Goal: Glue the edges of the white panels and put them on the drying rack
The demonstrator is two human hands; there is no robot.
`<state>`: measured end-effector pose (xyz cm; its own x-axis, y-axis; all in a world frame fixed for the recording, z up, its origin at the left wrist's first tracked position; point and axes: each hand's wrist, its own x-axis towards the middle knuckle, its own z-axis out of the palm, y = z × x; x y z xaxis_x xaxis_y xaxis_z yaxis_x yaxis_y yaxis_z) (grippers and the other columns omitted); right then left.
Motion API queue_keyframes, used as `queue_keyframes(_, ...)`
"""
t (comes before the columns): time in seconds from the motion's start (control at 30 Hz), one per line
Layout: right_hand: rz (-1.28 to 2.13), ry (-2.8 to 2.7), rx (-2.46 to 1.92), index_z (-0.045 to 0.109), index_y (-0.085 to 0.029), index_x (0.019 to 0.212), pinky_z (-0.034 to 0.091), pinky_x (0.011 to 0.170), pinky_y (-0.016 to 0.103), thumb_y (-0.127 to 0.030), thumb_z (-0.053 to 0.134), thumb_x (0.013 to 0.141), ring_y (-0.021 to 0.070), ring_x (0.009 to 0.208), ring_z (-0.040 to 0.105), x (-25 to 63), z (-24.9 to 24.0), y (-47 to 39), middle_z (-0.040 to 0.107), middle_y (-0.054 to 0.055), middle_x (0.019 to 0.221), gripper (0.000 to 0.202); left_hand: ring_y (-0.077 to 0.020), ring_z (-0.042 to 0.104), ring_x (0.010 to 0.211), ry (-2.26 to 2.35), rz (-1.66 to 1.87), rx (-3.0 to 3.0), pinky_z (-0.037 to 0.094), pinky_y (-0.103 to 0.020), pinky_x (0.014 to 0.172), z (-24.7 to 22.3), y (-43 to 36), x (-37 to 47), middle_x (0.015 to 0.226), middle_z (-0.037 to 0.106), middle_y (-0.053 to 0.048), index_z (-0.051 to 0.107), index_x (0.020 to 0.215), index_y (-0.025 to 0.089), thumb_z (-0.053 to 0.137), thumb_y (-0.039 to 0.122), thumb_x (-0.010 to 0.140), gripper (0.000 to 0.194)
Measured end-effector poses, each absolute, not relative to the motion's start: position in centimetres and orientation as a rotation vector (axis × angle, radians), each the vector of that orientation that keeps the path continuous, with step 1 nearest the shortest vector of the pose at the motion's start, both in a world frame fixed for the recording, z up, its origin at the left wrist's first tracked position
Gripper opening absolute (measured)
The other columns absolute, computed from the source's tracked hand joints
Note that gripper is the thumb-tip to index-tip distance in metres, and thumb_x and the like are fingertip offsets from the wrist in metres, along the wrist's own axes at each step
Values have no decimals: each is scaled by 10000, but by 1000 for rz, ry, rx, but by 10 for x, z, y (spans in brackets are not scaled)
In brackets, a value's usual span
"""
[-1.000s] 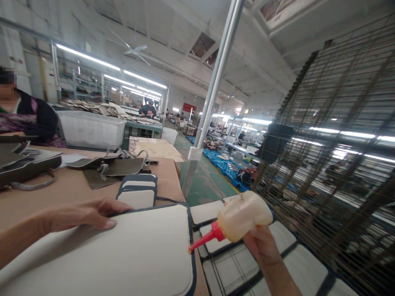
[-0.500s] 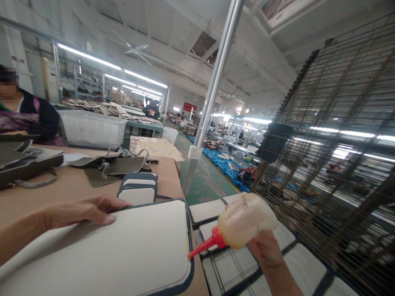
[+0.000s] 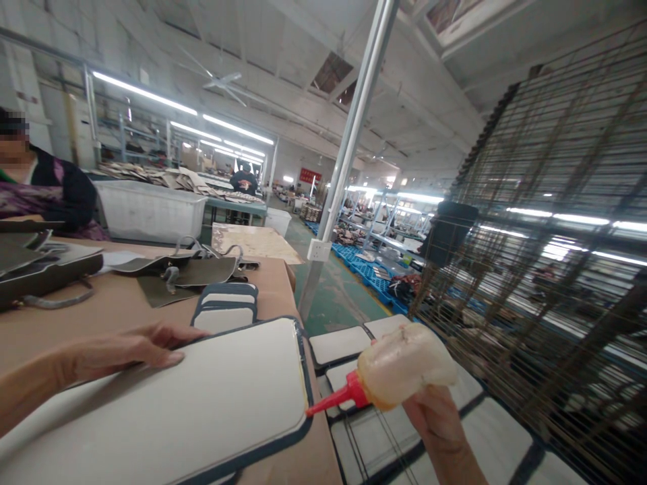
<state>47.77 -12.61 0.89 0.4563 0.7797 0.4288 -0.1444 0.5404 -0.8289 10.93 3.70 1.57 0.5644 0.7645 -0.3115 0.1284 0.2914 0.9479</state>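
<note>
A large white panel with a dark blue edge [image 3: 202, 397] lies over the brown tabletop at the lower left. My left hand [image 3: 146, 347] is closed on its far edge, thumb on top and fingers beneath. My right hand [image 3: 429, 411] grips a translucent squeeze bottle [image 3: 404, 367] with yellowish contents, held tilted. The bottle's red nozzle [image 3: 333, 399] points left, its tip at the panel's right edge near the lower right corner. A thin yellowish line runs along that edge above the tip.
Smaller blue-edged panels [image 3: 227, 296] are stacked behind the large one. More white panels [image 3: 374, 438] lie on a wire rack at right. Dark olive pieces with handles [image 3: 202, 269] lie on the brown table [image 3: 116, 313]. A metal post [image 3: 348, 135] stands ahead; a person [image 3: 55, 188] is at left.
The large panel has shifted and turned slightly, its right corner now higher and further left. My left hand has moved slightly left with it. The nozzle tip is a little higher.
</note>
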Motion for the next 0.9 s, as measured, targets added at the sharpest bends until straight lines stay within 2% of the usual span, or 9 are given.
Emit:
queue_keyframes(0.1,709,-894,-783,652,-276,1178,520,906,531,-445,872,505,315,758,726,472,7,-127,773,81,827,728,-372,732,796,909,534,1201,601,-402,656,18,37,106,906,786,-81,771,1020,159,789,359,481,576)
queue_keyframes(0.2,648,-789,-813,651,-269,1187,568,826,508,-435,892,465,309,739,724,469,1,-127,771,94,831,779,-354,732,826,924,596,1182,607,-357,674,14,39,103,939,786,-67,786,984,175,836,338,467,544)
queue_keyframes(0.3,572,-699,-799,677,-262,1153,609,703,442,-410,900,454,299,721,721,468,-7,-126,770,93,789,748,-340,724,877,929,625,1159,604,-325,718,6,44,101,993,782,-49,791,978,195,860,342,464,540)
queue_keyframes(0.4,532,-664,-752,694,-261,1120,610,647,331,-342,906,472,244,666,718,467,-13,-125,768,62,748,687,-372,710,911,896,581,1164,608,-375,725,-2,50,99,1010,779,-43,785,1006,214,862,386,467,571)
queue_keyframes(0.5,535,-669,-704,691,-267,1121,594,706,262,-281,887,543,193,688,720,467,-20,-126,771,30,766,610,-388,684,992,891,541,1156,597,-409,792,-8,57,95,1042,773,-34,786,1003,238,876,371,472,555)
queue_keyframes(0.6,554,-698,-708,657,-259,1181,580,797,288,-251,845,625,201,797,726,471,-29,-127,775,48,887,587,-381,671,1034,875,528,1126,582,-417,836,-17,64,91,1092,760,-25,770,1049,263,868,357,522,545)
queue_keyframes(0.73,502,-709,-730,678,-247,1139,596,752,308,-218,850,604,218,755,733,476,-38,-124,777,58,851,563,-367,644,1098,821,512,1134,561,-387,876,-30,69,90,1168,733,-15,753,1088,283,836,346,598,501)
queue_keyframes(0.8,462,-673,-731,691,-240,1102,593,755,295,-221,845,613,209,767,734,472,-39,-123,777,54,851,513,-371,658,1066,758,487,1106,565,-401,856,-34,69,93,1163,735,-20,729,1138,300,814,348,631,516)
queue_keyframes(0.9,426,-617,-730,660,-252,1147,565,816,262,-228,829,650,188,867,723,461,-38,-122,773,38,947,525,-340,693,987,718,486,1042,579,-373,807,-38,66,98,1123,751,-10,736,1117,330,803,337,651,470)
